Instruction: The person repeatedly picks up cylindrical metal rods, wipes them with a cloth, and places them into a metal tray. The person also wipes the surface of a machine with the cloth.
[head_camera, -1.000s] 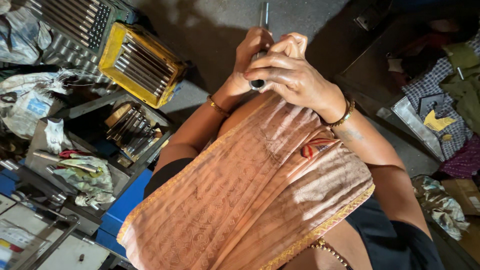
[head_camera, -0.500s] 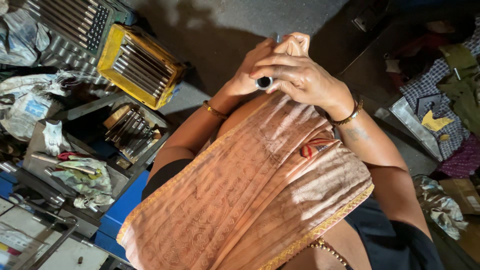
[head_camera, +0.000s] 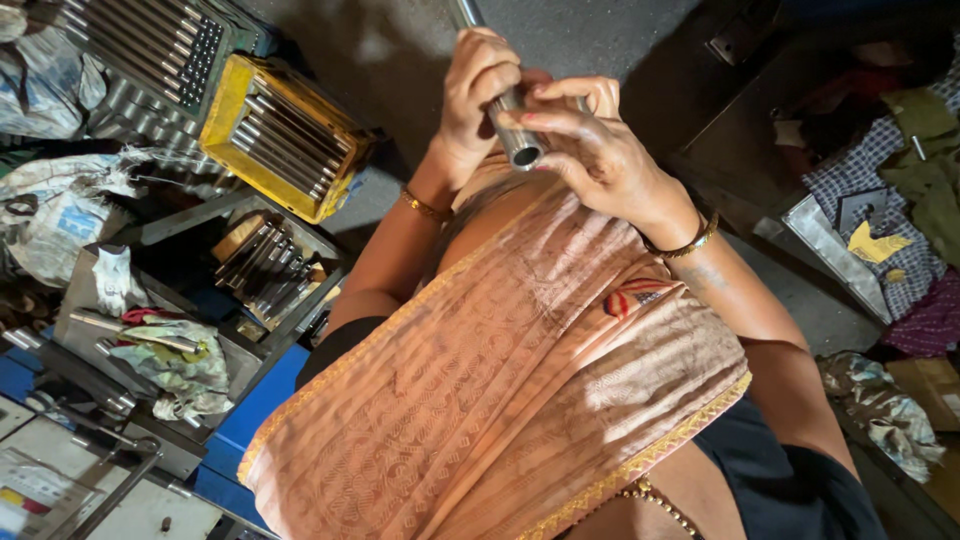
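A hollow metal tube (head_camera: 508, 118) sits in the upper centre of the frame, its open end facing the camera and its far end running off the top edge. The left hand (head_camera: 478, 100) wraps the tube from the left side, fingers closed around its shaft. The right hand (head_camera: 590, 150) grips the tube near its open end, fingers curled over it from the right. Both wrists carry a thin gold bangle (head_camera: 425, 207). A peach patterned cloth (head_camera: 500, 380) drapes across the centre and lower frame below the hands. At the upper left, well apart from the hands, a yellow tray (head_camera: 285, 135) holds a row of steel rods. Below it, a grey metal bin (head_camera: 265, 270) holds further rods. A crumpled rag (head_camera: 170, 360) lies at the lower left.
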